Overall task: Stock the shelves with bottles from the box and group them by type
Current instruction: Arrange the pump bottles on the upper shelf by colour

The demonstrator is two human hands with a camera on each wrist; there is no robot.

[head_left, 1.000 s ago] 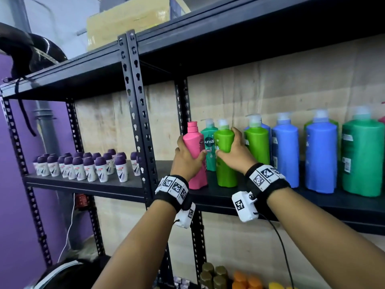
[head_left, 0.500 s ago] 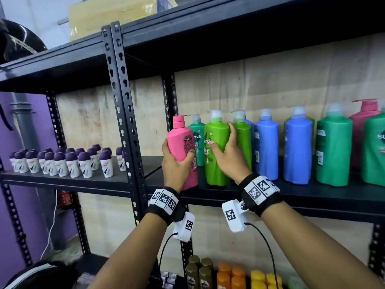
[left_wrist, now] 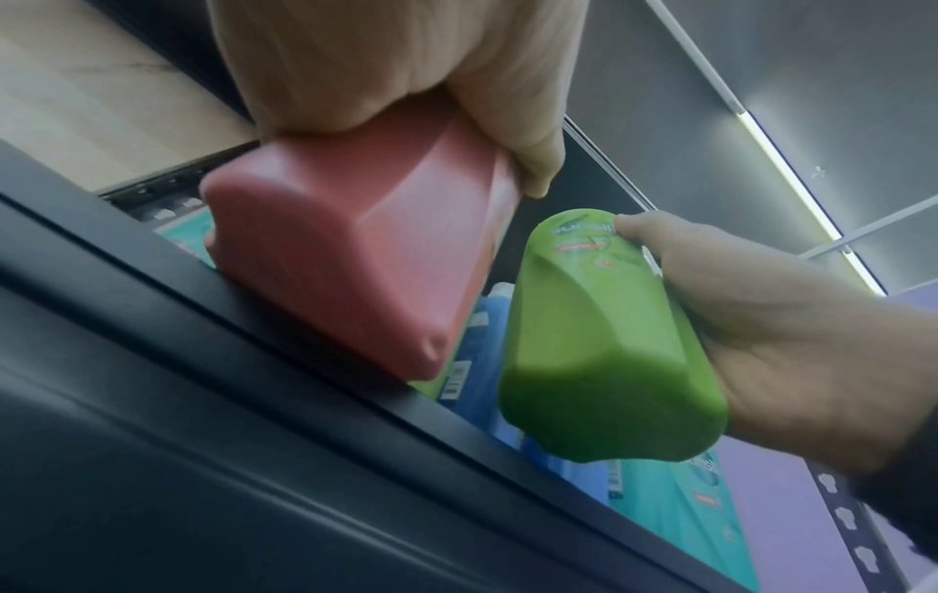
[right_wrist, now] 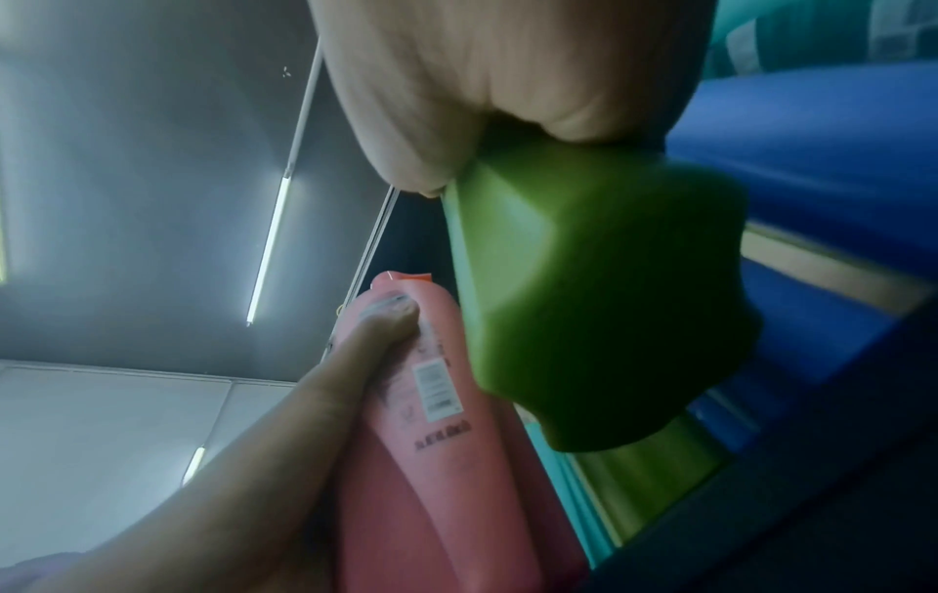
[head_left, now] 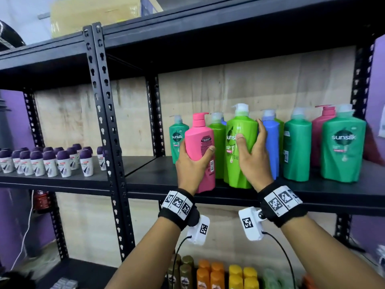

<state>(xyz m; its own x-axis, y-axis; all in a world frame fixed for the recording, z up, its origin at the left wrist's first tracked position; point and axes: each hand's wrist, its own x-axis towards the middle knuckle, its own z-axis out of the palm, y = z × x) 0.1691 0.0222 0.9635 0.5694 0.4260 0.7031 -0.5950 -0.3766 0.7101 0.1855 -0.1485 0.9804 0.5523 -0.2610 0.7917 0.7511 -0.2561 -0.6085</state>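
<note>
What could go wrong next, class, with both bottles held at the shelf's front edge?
1. The pink bottle, gripped by the left hand, is tilted with its base at the shelf lip; it could slip off if released.
2. The lime-green bottle in the right hand is lifted beside the blue bottle; swinging it could topple neighbours.

Left hand [head_left: 192,165] hides pink bottle's [head_left: 201,147] lower front.

Head view facing the shelf [head_left: 187,184]; wrist views close beneath it, upward, sharing both held bottles.
</note>
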